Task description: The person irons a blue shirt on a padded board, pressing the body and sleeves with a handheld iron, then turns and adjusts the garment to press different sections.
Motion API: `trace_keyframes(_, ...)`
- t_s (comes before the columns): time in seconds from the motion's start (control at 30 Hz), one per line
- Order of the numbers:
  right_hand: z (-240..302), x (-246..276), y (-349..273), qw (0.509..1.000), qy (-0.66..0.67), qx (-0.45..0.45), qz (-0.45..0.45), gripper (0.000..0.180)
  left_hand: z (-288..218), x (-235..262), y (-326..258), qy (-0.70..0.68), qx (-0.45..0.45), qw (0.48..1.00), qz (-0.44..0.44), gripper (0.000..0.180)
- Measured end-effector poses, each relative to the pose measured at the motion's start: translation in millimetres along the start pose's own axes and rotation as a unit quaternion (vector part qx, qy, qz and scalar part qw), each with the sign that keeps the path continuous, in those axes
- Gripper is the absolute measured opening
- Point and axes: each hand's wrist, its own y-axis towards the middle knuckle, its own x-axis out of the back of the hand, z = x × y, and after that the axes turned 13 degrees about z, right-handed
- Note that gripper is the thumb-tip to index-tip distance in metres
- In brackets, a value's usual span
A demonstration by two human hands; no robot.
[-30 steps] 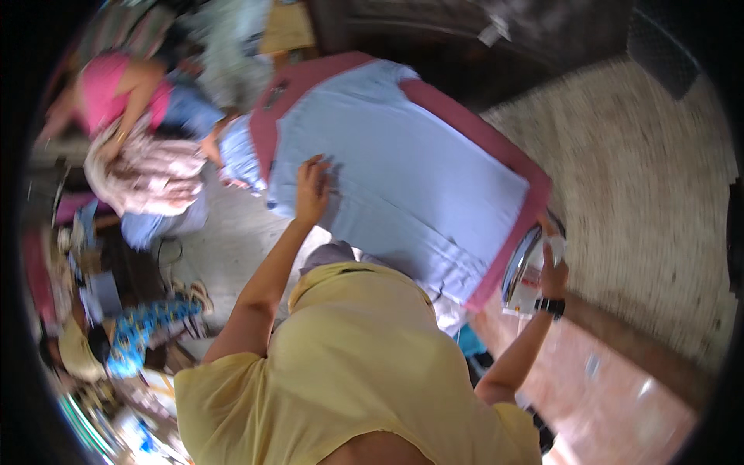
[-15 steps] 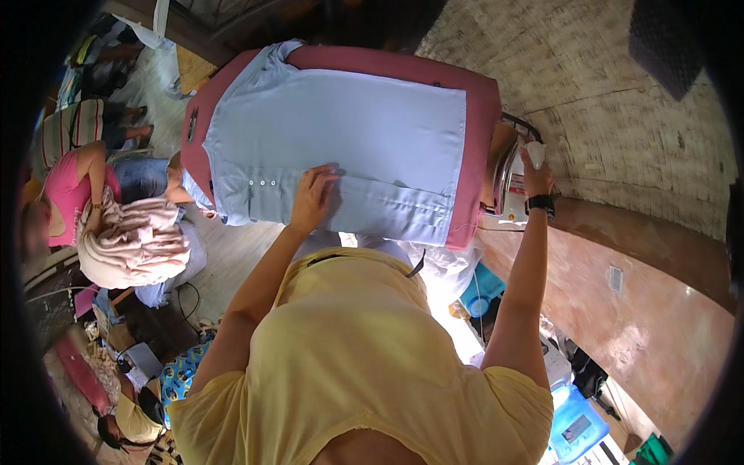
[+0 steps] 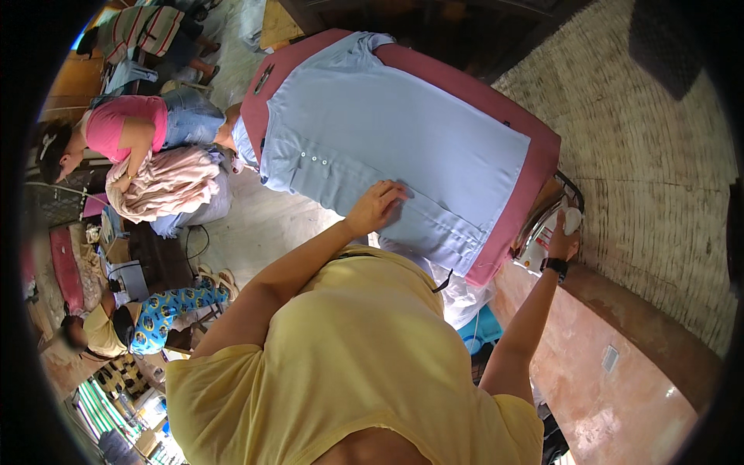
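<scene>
A light blue garment with a row of small white buttons [image 3: 314, 158] lies spread over a maroon padded ironing board [image 3: 535, 159]. My left hand [image 3: 376, 208] rests on the garment's near part, beside its long seam, fingers loosely stretched and nothing in them. Past the board's right end, my right hand [image 3: 563, 242] is wrapped round the pale handle of an iron [image 3: 572, 220]. The iron sits at the wire-framed rest there, its body partly hidden by my hand. A dark band circles my right wrist.
A small dark object [image 3: 263, 79] lies at the board's far left corner. To the left, a person in pink [image 3: 128, 128] handles a pale pink cloth bundle [image 3: 167, 186]; other people sit farther off. A wall with a ledge [image 3: 643, 310] bounds the right side.
My view has turned left, so the board now appears slanted and farther right, and more of the people on the left shows. My left hand stays on the garment, my right on the iron.
</scene>
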Motion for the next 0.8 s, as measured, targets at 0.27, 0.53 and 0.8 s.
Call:
trace_keyframes(0.27, -22, -12, -8, 0.985, -0.03, 0.101, -0.137, 0.068, -9, -14, 14, -0.026, -0.022, 0.999, 0.014, 0.029)
trace_keyframes(0.53, 68, -27, -7, 0.904, -0.15, 0.382, -0.124, 0.037, -19, -32, 10, -0.012, -0.062, 0.995, 0.071, 0.023)
trace_keyframes(0.8, 118, -122, 89, 0.915, -0.133, 0.38, 0.018, 0.052, -30, -39, 19, -0.026, -0.077, 0.991, 0.106, 0.02)
